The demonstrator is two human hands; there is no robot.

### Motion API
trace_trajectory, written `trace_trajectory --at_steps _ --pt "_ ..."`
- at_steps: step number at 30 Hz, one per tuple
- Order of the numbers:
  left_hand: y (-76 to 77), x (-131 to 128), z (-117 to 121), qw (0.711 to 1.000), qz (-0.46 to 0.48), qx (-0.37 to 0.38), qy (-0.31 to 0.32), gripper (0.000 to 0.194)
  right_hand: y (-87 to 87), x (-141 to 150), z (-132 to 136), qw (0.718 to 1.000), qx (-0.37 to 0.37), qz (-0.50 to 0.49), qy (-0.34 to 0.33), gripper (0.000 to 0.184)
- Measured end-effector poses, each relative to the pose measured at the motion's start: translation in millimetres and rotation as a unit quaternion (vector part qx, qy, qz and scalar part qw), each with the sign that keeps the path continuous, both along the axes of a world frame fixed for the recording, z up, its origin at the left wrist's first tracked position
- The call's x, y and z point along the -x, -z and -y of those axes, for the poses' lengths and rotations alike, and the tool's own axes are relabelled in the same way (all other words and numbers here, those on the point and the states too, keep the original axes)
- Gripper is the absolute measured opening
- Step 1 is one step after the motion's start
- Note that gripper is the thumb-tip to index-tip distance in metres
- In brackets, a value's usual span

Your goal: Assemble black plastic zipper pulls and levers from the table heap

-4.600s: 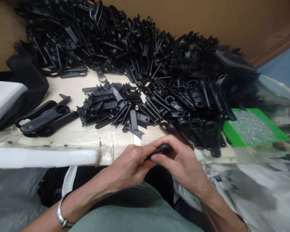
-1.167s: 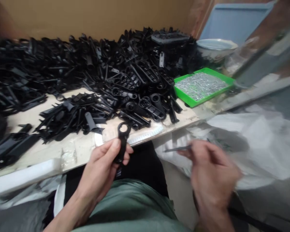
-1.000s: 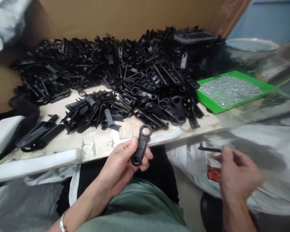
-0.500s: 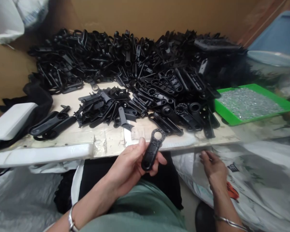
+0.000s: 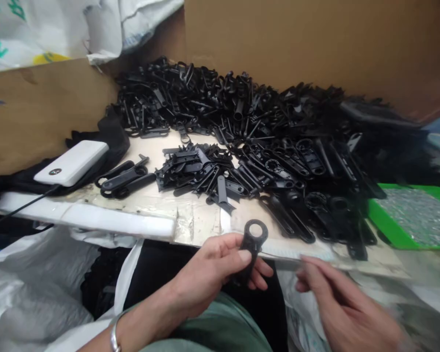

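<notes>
My left hand [image 5: 205, 271] is closed round a black plastic handle-shaped part [image 5: 248, 243] with an open ring at its upper end. The thumb presses on its face, and the ring stands clear of the fingers, just in front of the table edge. Across a gap to the right, my right hand [image 5: 346, 303] has its thumb and fingertips pinched together; blur hides whatever may be between them. Beyond the hands lies a heap of similar black ring-ended parts [image 5: 282, 168]. Nearer the middle is a small pile of flat black pieces with forked ends [image 5: 198, 168].
A green tray [image 5: 383, 222] of small shiny clear or metallic pieces stands at the right. At the left lies a white power bank [image 5: 78, 161] with a black cable. A large mound of black parts [image 5: 220, 98] rises against the cardboard wall [image 5: 297, 44]. White sacks [image 5: 40, 278] hang below the table.
The view has turned left. My right hand has come up from beside the sacks towards the table edge, its fingertips now pinched. My left thumb now lies across the black part.
</notes>
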State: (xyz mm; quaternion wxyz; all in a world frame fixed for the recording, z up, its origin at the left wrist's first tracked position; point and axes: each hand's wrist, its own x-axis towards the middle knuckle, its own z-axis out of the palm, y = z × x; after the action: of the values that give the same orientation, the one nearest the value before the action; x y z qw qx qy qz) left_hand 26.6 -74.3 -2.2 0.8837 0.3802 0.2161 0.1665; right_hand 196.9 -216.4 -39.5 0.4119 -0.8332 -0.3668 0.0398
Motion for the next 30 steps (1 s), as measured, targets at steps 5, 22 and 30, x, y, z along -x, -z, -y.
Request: trace_trajectory --at_steps 5,22,30 --pt "-18.1 40 -14 0.989 -0.016 -0.02 -0.148 0.024 -27.2 23 -71 0.969 -0.024 0.051 -0.241 0.017" --pt "-20.7 47 -31 0.957 -0.012 -0.017 -0.29 0.041 -23.0 51 -171 0.947 0.109 0.238 -0.186 0.024" --pt "-16.6 35 -35 0.95 0.044 0.008 -0.308 0.028 -39.0 37 -127 0.944 -0.146 -0.256 -0.146 0.025"
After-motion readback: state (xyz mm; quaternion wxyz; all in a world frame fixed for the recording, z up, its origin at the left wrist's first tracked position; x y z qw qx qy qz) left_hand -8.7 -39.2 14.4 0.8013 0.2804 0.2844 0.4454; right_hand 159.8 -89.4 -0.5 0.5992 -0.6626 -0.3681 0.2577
